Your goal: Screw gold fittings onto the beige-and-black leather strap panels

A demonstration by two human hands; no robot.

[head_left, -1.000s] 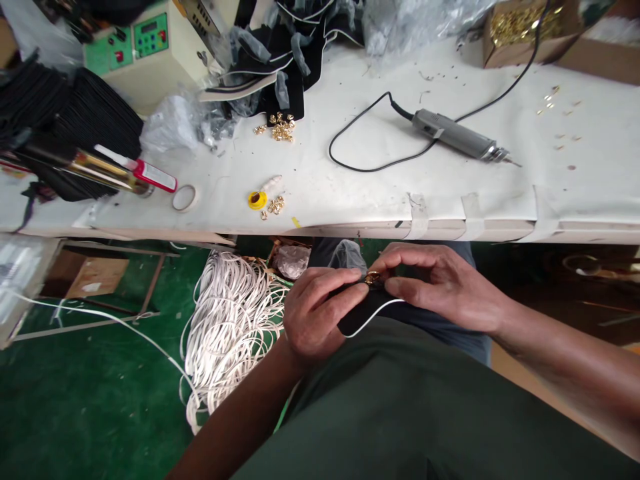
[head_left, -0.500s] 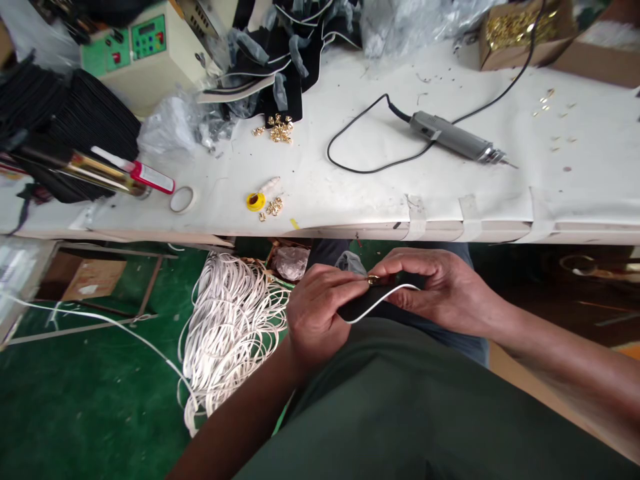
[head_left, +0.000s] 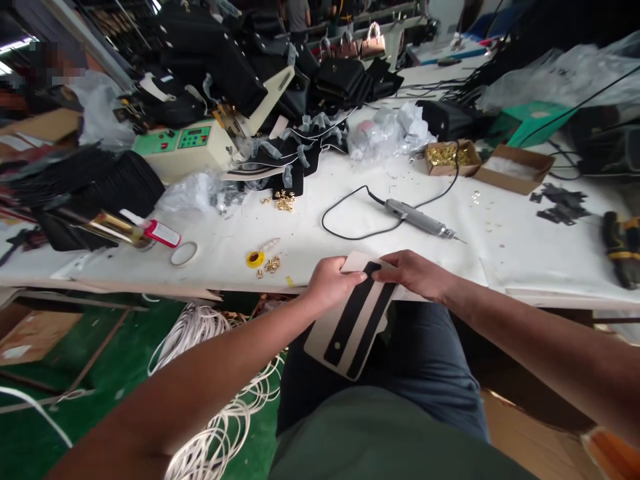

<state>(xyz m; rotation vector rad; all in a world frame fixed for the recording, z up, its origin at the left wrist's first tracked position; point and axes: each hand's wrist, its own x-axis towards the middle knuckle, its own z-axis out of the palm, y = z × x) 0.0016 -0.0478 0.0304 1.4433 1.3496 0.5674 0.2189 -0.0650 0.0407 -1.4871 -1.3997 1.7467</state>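
Note:
A flat beige panel (head_left: 320, 340) with two long black strips on its face is held at a slant over my lap. Its top end overlaps the bench's front edge. My left hand (head_left: 330, 283) pinches the panel's upper left side, thumb on top. The upper right side is gripped by my right hand (head_left: 413, 272), its thumb beside the end of a black strip (head_left: 345, 320). A small pale round spot shows near that strip's lower end. The fingers under the panel are hidden.
On the white bench (head_left: 310, 233) lie a corded grey power tool (head_left: 420, 219), gold fittings (head_left: 285, 201), a yellow ring (head_left: 255, 259), a tape roll (head_left: 183, 254) and a red bottle (head_left: 163, 233). Cardboard boxes (head_left: 515, 170) stand behind. White cord (head_left: 200, 333) is heaped on the floor.
Both hands have risen toward the bench edge. The black, white-edged piece with a gold fitting between them now shows a beige side with black strips. The view has tilted up.

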